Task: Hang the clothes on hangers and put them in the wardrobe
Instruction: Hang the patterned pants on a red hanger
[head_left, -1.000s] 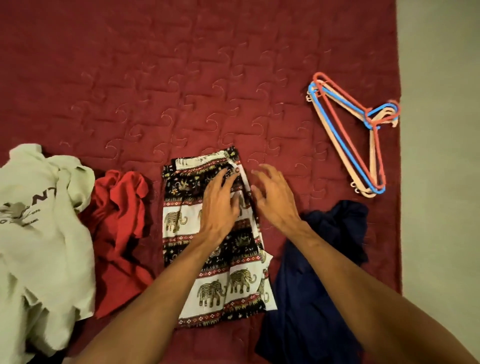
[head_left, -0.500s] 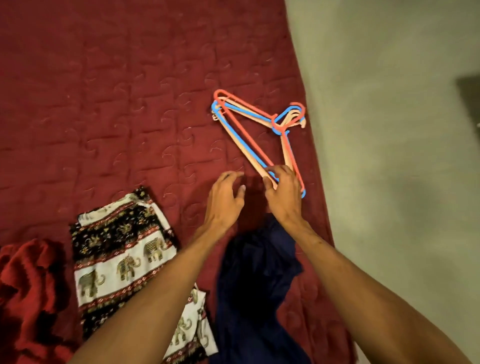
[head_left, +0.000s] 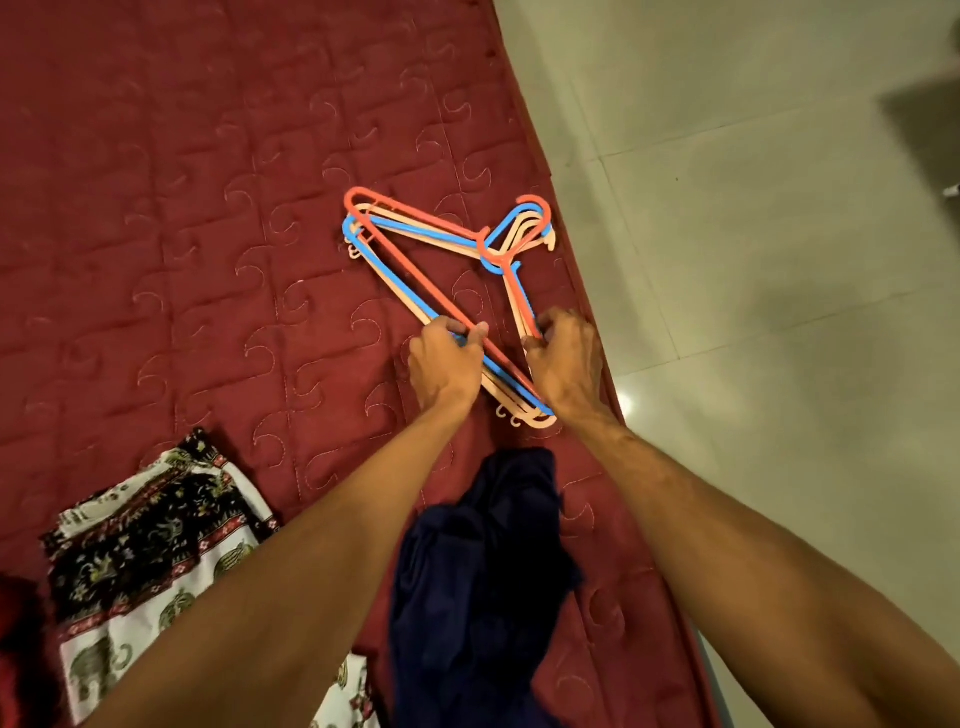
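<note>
The person's left hand (head_left: 447, 364) and right hand (head_left: 566, 364) both grip a stack of red, blue and cream plastic clothes hangers (head_left: 410, 267) that lies on a dark red quilted bedspread (head_left: 208, 208). The left hand's fingers curl over and, with the thumb, pinch the long straight bottom bars of the stack. The right hand, just beside it with the bars running between the two, curls its fingers around the shorter sloping shoulder arms, a little below the neck. Beyond both grips the hangers spread out: the far corner of the stack lies up and to the left of the left hand, and the hooks (head_left: 543, 208) lie above the right hand, close to the bedspread's right edge. The near corner, with its small notched tips, sits just beside the right wrist. Directly behind the hands, between the two forearms, lies a crumpled navy blue garment (head_left: 483, 571), near the hangers but apart from them. Under and left of the left forearm lies a black, white and red elephant-print garment (head_left: 150, 545), well apart from the grip, and a red cloth (head_left: 15, 649) shows at the lower left corner. To the right of the right hand, past the bed's edge, is a pale tiled floor (head_left: 753, 260).
</note>
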